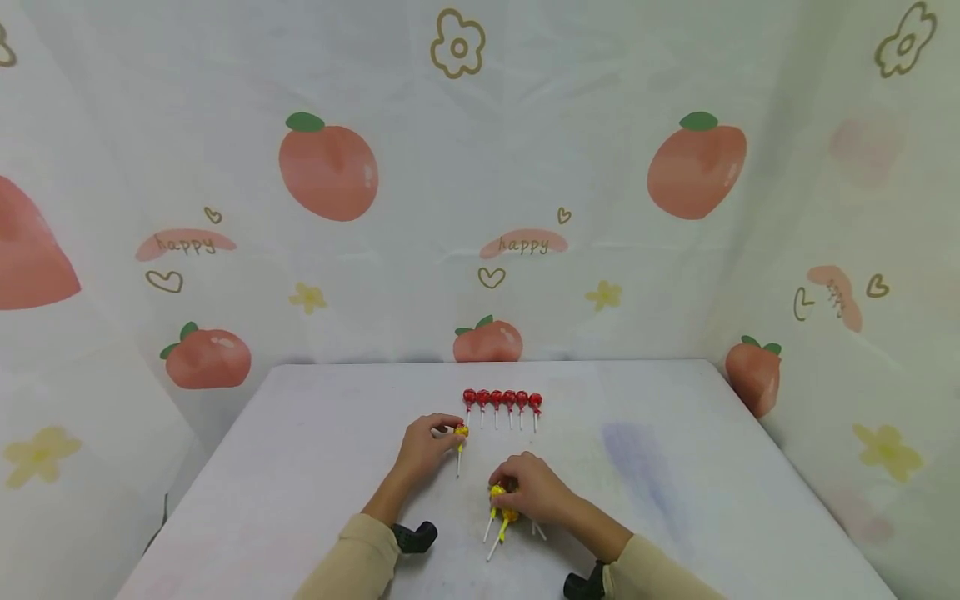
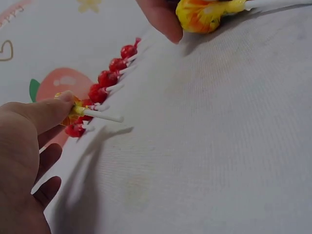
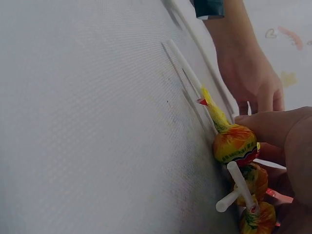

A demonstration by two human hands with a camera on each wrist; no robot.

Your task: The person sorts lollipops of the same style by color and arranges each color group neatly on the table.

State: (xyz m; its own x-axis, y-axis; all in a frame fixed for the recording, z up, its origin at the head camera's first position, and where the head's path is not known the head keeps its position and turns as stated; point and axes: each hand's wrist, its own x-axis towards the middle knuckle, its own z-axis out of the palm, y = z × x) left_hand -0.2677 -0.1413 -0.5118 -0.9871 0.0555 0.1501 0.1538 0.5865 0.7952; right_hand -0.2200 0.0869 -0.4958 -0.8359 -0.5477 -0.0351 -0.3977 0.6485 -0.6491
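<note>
My left hand (image 1: pixel 426 448) pinches a yellow-wrapped lollipop (image 1: pixel 460 432) by its head between thumb and fingers, stick toward me. It is just below the left end of a row of red lollipops (image 1: pixel 497 397); in the left wrist view this lollipop (image 2: pixel 74 113) overlaps that row. Nearer to me, my right hand (image 1: pixel 538 490) curls over a small cluster of yellow lollipops, thumb and forefinger at the head of one (image 1: pixel 497 492). Another yellow lollipop (image 1: pixel 509 516) lies beside it. In the right wrist view, the thumb is against a yellow head (image 3: pixel 236 145), with more heads under the fingers.
The red lollipops stand side by side with sticks toward me on a white tabletop (image 1: pixel 315 467). A white cloth backdrop (image 1: pixel 420 167) with printed peaches rises behind and along the sides. Black wrist bands (image 1: pixel 415 538) sit at both sleeves.
</note>
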